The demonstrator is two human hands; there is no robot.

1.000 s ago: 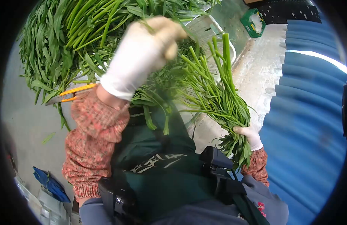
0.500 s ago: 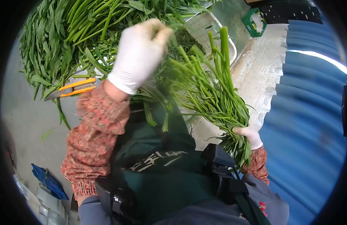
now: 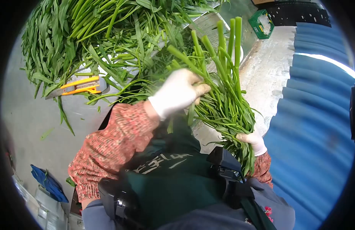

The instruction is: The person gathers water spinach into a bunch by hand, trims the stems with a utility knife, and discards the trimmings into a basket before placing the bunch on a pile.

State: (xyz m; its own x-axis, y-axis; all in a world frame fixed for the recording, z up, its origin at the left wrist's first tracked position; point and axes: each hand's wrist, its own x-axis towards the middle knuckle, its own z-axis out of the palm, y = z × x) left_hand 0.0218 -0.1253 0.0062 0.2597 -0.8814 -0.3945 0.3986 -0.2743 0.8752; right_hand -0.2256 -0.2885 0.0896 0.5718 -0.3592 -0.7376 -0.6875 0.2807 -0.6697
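Observation:
My right hand, in a white glove, is closed around the leafy lower part of a bunch of water spinach. The thick cut stems of the bunch point up and away from me. My left hand, also gloved, is at the left side of the bunch with its fingers closed on some thin stems there. Which stems lie between those fingers is partly hidden. A yellow utility knife rests on the metal table to the left of my left hand, some distance away.
A large heap of water spinach covers the back left of the metal table. Behind the bunch stands a white plastic basket. Blue corrugated sheeting lies to the right, and a green crate stands farther back.
My left hand has come down and to the right, from above the heap to the bunch. The bunch's stems have tipped slightly up and right; my right hand still holds it.

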